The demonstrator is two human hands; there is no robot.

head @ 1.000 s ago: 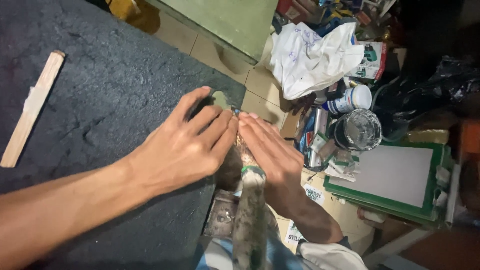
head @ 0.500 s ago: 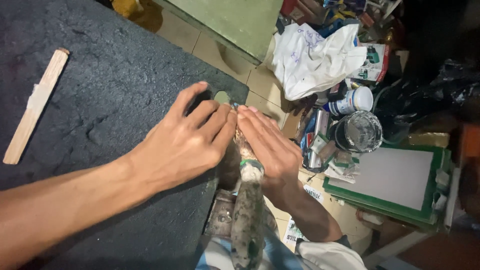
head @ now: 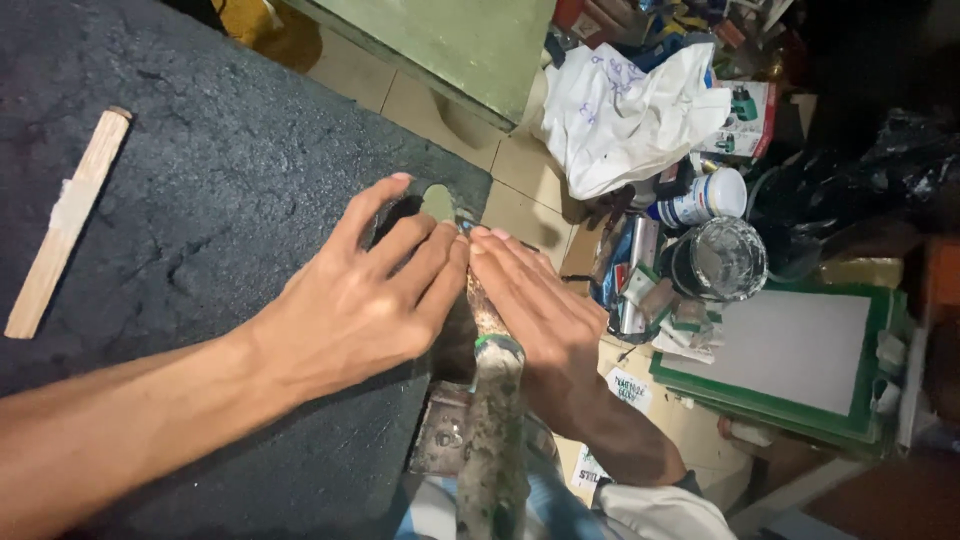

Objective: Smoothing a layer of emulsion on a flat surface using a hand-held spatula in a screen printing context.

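I see my left hand [head: 365,305] flat, fingers spread, palm down on the dark rough sheet [head: 200,200] covering the table, at its right edge. My right hand [head: 535,305] lies flat just beside it, fingers straight and together, fingertips of both hands nearly touching; neither grips anything. Between them runs a grimy, paint-flecked bar [head: 490,430], possibly a clamp or tool handle; the view is too dim to tell. A wooden stick [head: 70,220] lies well apart on the sheet, far left. Tin can [head: 722,258] on the cluttered floor at right.
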